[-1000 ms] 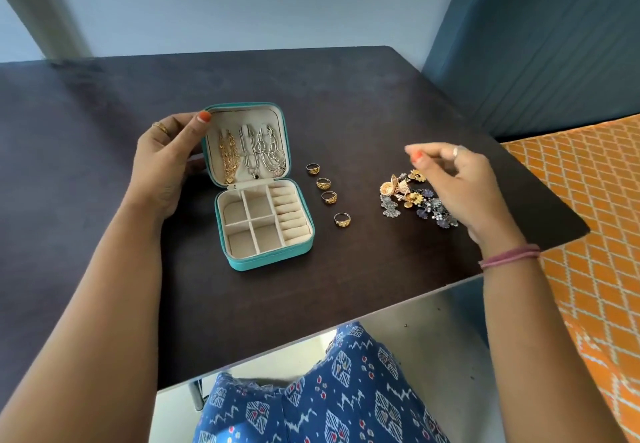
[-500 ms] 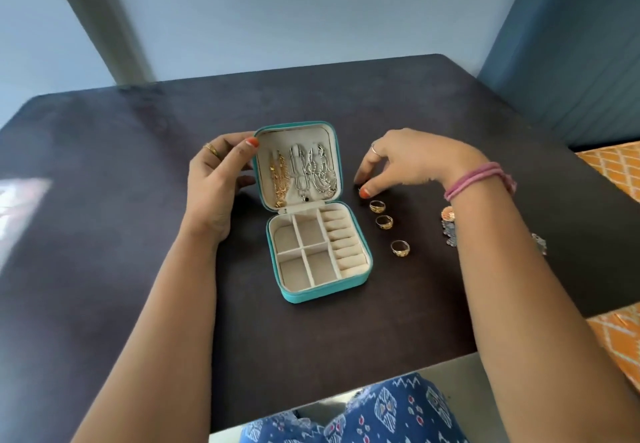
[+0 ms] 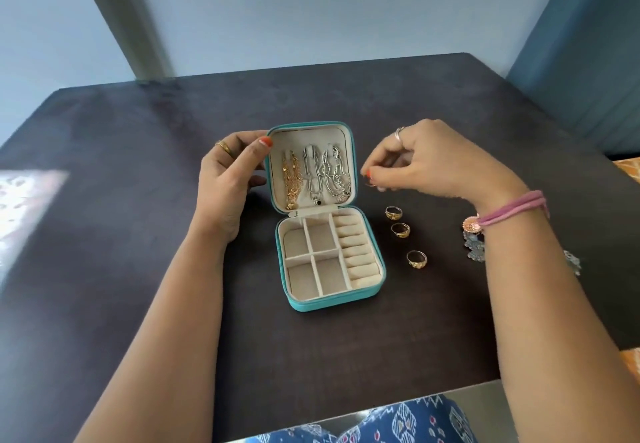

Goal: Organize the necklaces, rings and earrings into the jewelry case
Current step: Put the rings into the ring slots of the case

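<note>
A small teal jewelry case [image 3: 332, 302] lies open on the dark table, its cream compartments and ring rolls bare. Gold and silver necklaces [image 3: 315, 179] hang inside the upright lid [image 3: 349, 137]. My left hand [image 3: 232, 179] grips the lid's left edge, thumb on its top corner. Just right of the lid, above the table, my right hand [image 3: 436, 162] pinches a gold ring [image 3: 371, 184] between thumb and fingertips. Three gold rings [image 3: 400, 230] lie in a row to the right of the case. A pile of earrings [image 3: 474, 238] sits partly hidden behind my right wrist.
The dark table [image 3: 138, 234] ends in a pale front edge near my lap. A blue panel [image 3: 588, 61] stands at the back right, and an orange patterned surface [image 3: 628, 172] shows past the table's right side.
My right hand left the earring pile, reached to the topmost ring beside the lid, and has lifted it off the table. Three rings remain in the row. My left hand stayed on the lid.
</note>
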Available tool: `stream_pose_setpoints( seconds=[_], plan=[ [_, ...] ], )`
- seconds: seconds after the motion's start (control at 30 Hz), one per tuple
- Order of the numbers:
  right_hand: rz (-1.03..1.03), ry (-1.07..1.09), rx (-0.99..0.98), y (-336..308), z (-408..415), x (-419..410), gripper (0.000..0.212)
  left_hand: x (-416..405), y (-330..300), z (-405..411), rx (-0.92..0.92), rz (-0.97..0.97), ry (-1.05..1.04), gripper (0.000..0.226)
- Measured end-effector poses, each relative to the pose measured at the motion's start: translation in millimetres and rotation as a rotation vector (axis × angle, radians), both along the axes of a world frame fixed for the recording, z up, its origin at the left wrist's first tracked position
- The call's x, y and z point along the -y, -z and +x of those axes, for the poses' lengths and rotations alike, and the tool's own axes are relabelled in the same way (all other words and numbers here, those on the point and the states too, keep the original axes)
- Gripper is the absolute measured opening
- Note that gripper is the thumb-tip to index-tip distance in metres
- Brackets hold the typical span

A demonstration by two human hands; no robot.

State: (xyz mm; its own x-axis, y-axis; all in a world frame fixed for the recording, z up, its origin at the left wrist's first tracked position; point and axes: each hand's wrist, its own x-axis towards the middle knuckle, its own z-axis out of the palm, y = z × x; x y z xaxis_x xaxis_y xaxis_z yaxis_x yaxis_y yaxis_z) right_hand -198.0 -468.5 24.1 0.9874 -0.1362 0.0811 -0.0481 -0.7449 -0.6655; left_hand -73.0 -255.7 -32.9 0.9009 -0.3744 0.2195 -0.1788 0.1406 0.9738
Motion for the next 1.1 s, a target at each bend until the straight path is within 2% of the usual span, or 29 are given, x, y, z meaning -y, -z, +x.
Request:
stream_pose_setpoints(
  seconds=[0.07, 0.2, 0.37, 0.63, 1.1],
  plan=[
    [0.186, -0.124, -0.008, -5.2, -2.9, -8.1, 0.004, -0.1, -0.8, -0.7, 0.002, 0.005, 0.0, 0.017],
    [0.051, -0.31, -0.152, 1.1, 2.4, -21.7, 0.004, -0.5, -1.7, -1.7, 0.01, 0.016, 0.0, 0.018],
    [-0.072, -0.301, -0.15, 3.0, 5.3, -22.9, 0.009, -0.2, -3.0, -1.9, 0.009, 0.017, -0.005, 0.023],
    [-0.105, -0.309, -0.153, 0.7, 4.4, -28.7, 0.016, 0.6, -1.9, -0.2, 0.008, 0.007, -0.003, 0.016],
    [-0.16, -0.315, -0.11, -2.9, 1.3, -18.4, 0.016, 0.7, -0.5, 0.5, 0.008, 0.004, -0.001, 0.018]
  ],
)
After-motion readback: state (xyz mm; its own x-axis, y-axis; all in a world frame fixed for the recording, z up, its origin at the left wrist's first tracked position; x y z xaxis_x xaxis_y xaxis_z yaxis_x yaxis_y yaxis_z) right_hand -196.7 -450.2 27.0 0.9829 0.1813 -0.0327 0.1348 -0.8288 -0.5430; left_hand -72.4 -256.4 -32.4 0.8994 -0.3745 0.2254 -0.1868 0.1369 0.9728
